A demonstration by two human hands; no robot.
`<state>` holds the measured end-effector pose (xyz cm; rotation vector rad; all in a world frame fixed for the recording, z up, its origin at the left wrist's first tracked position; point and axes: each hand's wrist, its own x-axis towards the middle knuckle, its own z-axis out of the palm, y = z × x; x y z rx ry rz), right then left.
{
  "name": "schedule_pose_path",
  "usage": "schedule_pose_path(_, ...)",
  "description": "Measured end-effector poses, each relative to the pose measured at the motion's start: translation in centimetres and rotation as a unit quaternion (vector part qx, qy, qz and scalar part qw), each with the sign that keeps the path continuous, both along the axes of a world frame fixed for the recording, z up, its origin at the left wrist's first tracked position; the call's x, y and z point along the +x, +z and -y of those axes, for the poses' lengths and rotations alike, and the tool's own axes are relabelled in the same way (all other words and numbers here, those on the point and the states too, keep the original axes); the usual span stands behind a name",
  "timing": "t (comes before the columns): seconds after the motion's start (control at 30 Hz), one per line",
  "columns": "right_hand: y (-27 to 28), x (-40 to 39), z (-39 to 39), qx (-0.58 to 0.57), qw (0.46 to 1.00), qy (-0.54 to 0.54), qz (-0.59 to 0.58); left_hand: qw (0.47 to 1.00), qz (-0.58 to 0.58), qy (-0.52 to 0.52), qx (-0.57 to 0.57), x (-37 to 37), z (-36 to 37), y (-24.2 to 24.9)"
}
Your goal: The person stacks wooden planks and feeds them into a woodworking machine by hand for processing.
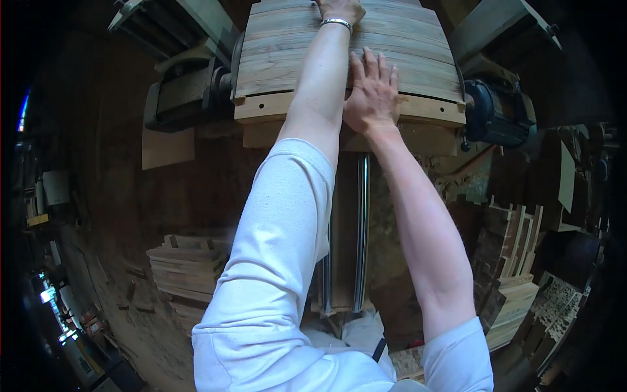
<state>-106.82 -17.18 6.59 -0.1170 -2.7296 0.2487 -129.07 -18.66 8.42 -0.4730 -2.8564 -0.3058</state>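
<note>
Several pale wooden boards [274, 55] lie side by side on a machine bed in front of me. A light wooden bar [274, 107] with dark holes runs along their near edge. My right hand [375, 98] rests flat on the nearest boards and this bar, fingers spread and holding nothing. Farther forward, my left hand [341, 10], with a bracelet at the wrist, is over the far boards at the top edge of the view. Its fingers look bent and closed, but their tips are partly cut off, and what they grip cannot be made out.
A dark motor [496, 112] sits right of the boards, another motor-like housing [186, 95] left. Two metal rails [362, 228] run toward me below the bed. Stacks of wood stand at lower left [186, 271] and lower right [513, 307].
</note>
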Motion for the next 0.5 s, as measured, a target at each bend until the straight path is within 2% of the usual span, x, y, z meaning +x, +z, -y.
schedule_pose_path(0.1, -0.5, -1.3, -0.4, -0.007, 1.000, 0.002, 0.026, 0.999, 0.028, -0.008, -0.013, -0.6, -0.1, 0.5)
schedule_pose_path(0.17, -0.3, -1.0, -0.1, -0.018, 0.999, 0.004, 0.035, 0.998, 0.051, -0.003, 0.029, 0.9, 0.3, 1.7)
schedule_pose_path(0.2, -0.4, -0.1, 0.2, -0.030, 0.999, 0.006, 0.040, 0.998, 0.019, -0.005, 0.052, 1.4, 0.4, 1.2)
schedule_pose_path(0.33, 0.7, 4.7, 1.3, -0.029, 0.998, 0.007, 0.052, 1.000, 0.009, -0.006, -0.013, 4.6, 1.2, 0.0)
schedule_pose_path(0.4, 1.1, 8.5, 2.2, -0.049, 0.997, 0.011, 0.064, 0.997, -0.014, -0.031, 0.074, 7.5, 2.3, -1.3)
schedule_pose_path(0.5, 1.6, 14.8, 3.5, -0.068, 0.995, 0.016, 0.076, 0.996, -0.001, -0.041, 0.078, 13.7, 4.1, -1.7)
